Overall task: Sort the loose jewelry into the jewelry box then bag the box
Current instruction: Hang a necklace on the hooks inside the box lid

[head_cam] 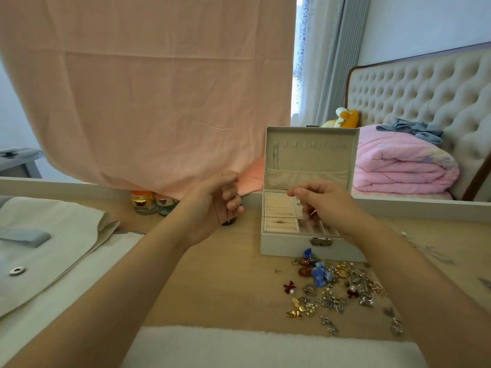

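White towel (265,346) nearest; left hand (218,205) and right hand (322,205) pinched a chain (279,216) taut, best lowered untwisted into the jewelry box (287,248) beneath.

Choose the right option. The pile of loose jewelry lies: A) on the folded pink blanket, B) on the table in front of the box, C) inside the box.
B: the pile of loose jewelry lies on the wooden table, just in front of the latch side of the open jewelry box.
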Demonstrator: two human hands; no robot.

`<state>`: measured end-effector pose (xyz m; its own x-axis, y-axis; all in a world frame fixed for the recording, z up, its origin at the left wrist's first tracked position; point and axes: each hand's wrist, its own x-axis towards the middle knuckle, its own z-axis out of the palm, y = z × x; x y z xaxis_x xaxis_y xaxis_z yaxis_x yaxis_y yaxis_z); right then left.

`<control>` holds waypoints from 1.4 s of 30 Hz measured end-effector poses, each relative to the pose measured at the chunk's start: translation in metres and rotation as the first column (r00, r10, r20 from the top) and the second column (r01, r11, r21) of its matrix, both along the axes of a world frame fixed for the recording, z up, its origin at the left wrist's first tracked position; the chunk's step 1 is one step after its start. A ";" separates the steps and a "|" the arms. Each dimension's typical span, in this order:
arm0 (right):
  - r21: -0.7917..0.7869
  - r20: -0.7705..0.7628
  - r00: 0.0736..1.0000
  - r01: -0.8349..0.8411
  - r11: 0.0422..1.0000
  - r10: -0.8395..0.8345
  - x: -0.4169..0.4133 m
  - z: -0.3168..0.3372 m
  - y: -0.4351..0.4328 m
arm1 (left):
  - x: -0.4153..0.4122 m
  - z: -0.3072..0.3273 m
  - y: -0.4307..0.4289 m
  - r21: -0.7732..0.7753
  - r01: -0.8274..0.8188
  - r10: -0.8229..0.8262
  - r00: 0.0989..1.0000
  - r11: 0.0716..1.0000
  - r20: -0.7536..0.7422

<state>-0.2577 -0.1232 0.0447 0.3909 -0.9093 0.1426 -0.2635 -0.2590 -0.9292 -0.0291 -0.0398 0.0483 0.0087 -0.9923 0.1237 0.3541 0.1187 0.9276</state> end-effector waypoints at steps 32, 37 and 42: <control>-0.060 0.093 0.991 -0.089 0.994 0.094 -0.002 0.046 -0.114 | -0.045 0.074 -0.148 -0.086 -0.045 0.096 0.543 0.995 0.834; -0.121 0.002 1.000 -0.002 0.993 0.002 0.000 0.037 -0.117 | -0.028 0.054 -0.141 -0.030 -0.038 0.046 0.563 0.999 0.825; 0.047 0.118 0.992 -0.039 0.998 0.033 0.011 0.042 -0.115 | -0.021 0.051 -0.142 -0.101 -0.076 0.127 0.557 0.992 0.821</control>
